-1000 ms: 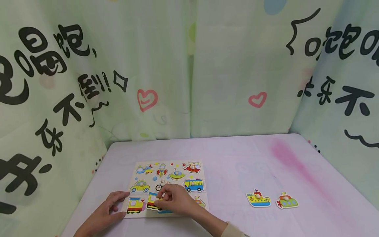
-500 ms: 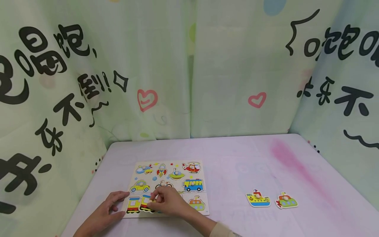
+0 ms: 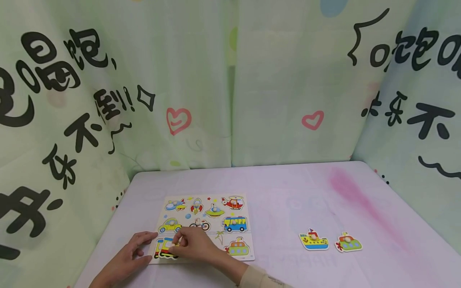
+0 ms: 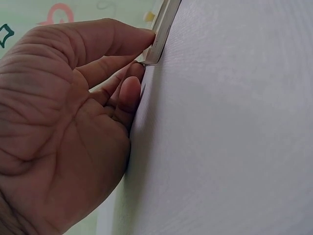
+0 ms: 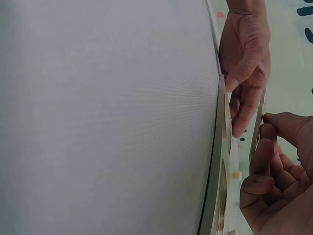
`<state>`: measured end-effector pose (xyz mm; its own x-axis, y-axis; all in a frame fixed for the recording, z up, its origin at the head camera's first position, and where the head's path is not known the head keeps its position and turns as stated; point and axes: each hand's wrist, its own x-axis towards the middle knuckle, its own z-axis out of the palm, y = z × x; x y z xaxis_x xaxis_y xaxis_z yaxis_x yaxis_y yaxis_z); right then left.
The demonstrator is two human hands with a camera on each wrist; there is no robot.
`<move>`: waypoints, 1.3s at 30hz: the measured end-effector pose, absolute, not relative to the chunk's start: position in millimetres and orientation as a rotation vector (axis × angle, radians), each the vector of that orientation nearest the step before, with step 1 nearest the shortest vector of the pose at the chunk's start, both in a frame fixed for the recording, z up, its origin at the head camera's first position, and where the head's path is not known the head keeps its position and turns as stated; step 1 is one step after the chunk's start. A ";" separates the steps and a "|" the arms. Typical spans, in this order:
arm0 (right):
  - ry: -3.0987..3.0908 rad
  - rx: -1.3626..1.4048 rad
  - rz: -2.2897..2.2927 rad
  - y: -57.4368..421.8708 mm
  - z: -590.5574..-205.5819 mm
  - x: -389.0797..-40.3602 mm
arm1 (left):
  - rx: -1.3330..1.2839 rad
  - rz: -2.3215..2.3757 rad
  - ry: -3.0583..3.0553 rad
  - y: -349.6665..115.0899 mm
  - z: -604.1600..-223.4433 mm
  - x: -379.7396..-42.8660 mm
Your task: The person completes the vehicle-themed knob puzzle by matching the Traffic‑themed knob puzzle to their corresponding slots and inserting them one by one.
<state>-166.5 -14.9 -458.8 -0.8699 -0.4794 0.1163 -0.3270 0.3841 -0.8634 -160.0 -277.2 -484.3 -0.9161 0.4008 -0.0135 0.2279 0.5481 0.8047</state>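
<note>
In the head view my right hand (image 3: 196, 245) pinches a train-car puzzle piece (image 3: 166, 246) at the lower left of the puzzle board (image 3: 212, 262). The piece is yellow, red and blue; in the right wrist view this train-car piece (image 5: 257, 128) is raised off the board (image 5: 215, 176), between thumb and finger. My left hand (image 3: 126, 258) touches the board's left edge, its thumb by the near corner and its index finger farther up. The left wrist view has that hand (image 4: 63, 117) against the board's corner (image 4: 164, 34). My right hand hides part of the board's bottom row.
A boat piece (image 3: 314, 241) and a submarine piece (image 3: 348, 243) lie on the table (image 3: 281, 208) right of the board. On the board are vehicle pictures, among them a bus (image 3: 235, 224), a car (image 3: 170, 225) and a helicopter (image 3: 233, 203). Curtains (image 3: 201, 80) stand behind.
My right hand has moved left along the board with the train-car piece, over the printed car at the lower left. The submarine picture has come into sight. My left hand stays put.
</note>
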 end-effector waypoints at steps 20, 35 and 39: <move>2.578 -0.672 -1.302 -34.3 -465.5 -176.2 | 0.546 1.327 2.581 -276.8 -484.3 -159.8; 2.651 -0.648 -1.194 -42.6 -464.6 -177.7 | 0.495 1.297 2.588 -275.3 -483.8 -160.6; 2.648 -0.619 -1.177 -44.7 -463.3 -177.7 | 0.491 1.291 2.594 -275.2 -484.7 -160.6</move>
<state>-177.7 -44.7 -463.3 -0.8975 -0.4410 0.0063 -0.3003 0.6005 -0.7411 -160.6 -275.2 -484.7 -0.9242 0.3806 -0.0325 0.2037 0.5629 0.8010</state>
